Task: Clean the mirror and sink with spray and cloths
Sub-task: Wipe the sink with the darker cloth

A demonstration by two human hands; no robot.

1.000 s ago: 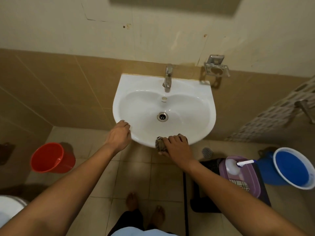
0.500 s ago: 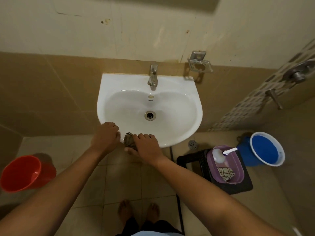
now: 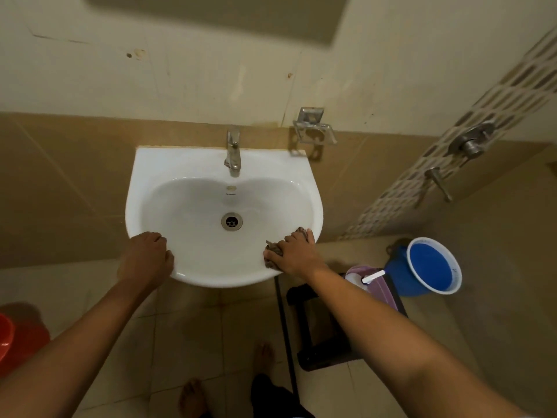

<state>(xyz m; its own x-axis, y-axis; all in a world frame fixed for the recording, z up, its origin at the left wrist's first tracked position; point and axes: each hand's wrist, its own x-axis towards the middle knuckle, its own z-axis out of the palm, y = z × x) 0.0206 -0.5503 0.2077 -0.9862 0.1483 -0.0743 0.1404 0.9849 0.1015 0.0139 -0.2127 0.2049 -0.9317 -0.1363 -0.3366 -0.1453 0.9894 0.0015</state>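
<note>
A white wall-mounted sink (image 3: pixel 193 164) with a steel tap (image 3: pixel 233 152) and a drain (image 3: pixel 231 221) fills the middle of the view. My right hand (image 3: pixel 297 253) presses a crumpled brown-grey cloth (image 3: pixel 271 248) against the sink's front right rim. My left hand (image 3: pixel 146 259) grips the front left rim with its fingers curled over the edge. The mirror's lower edge (image 3: pixel 211 13) shows dimly at the top. A white spray bottle (image 3: pixel 363 279) lies in a purple basin (image 3: pixel 388 292) to the right.
The purple basin rests on a black stool (image 3: pixel 319 336) right of my arm. A blue bucket (image 3: pixel 432 265) stands beyond it. A red bucket (image 3: pixel 12 336) sits at the far left. A metal soap holder (image 3: pixel 313 128) and shower valves (image 3: pixel 471 146) are on the walls. My bare feet are below.
My right hand has slid the cloth along the front rim from the left-middle to the right side. My left hand stays on the left rim. The view has shifted.
</note>
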